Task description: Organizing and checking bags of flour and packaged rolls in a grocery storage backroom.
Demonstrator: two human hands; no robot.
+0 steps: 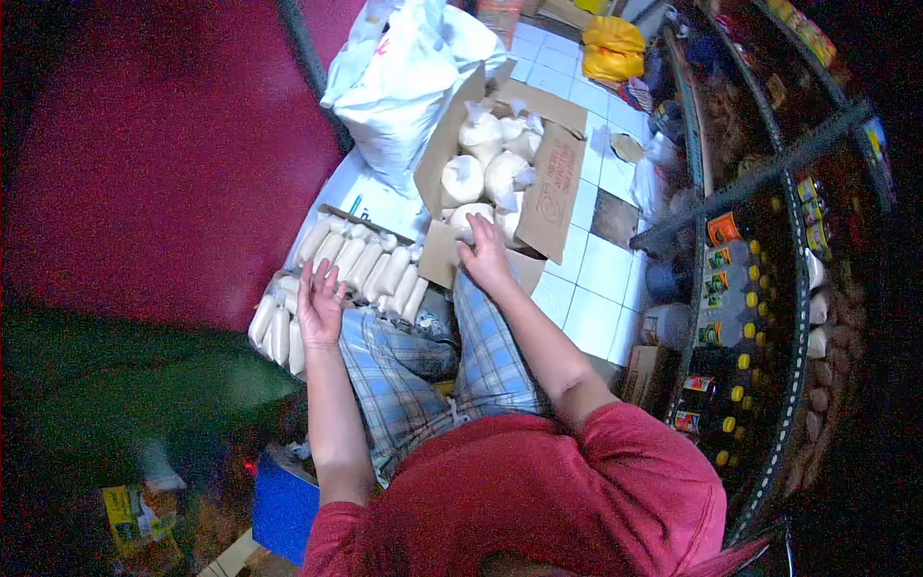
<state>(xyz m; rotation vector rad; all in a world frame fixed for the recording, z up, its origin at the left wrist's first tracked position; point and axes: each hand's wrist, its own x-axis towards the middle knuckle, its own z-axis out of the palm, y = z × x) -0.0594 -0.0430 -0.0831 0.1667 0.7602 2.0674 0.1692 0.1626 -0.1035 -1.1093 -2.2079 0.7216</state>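
My left hand [321, 306] is raised palm up beside my left knee, fingers apart, with nothing in it. Just beyond it lies a row of long clear plastic bags [370, 268] filled with a whitish powder or grain. More such filled tubes [280, 335] are piled to its left. Over my right knee, my right hand [484, 254] hangs empty, thumb spread, at the near end of an open cardboard carton [557, 184]. Several rounded, knotted plastic bags [462, 180] of white contents sit in the carton. Whether my right fingertips touch the nearest bag [470, 215], I cannot tell.
A large white sack [393, 94] stands behind the carton's left side. On the right run metal shelves [696, 173] with several yellow-capped bottles [728, 303]. A yellow bag [613, 47] rests on the white tiled floor [602, 270]. A blue box [285, 505] is at lower left.
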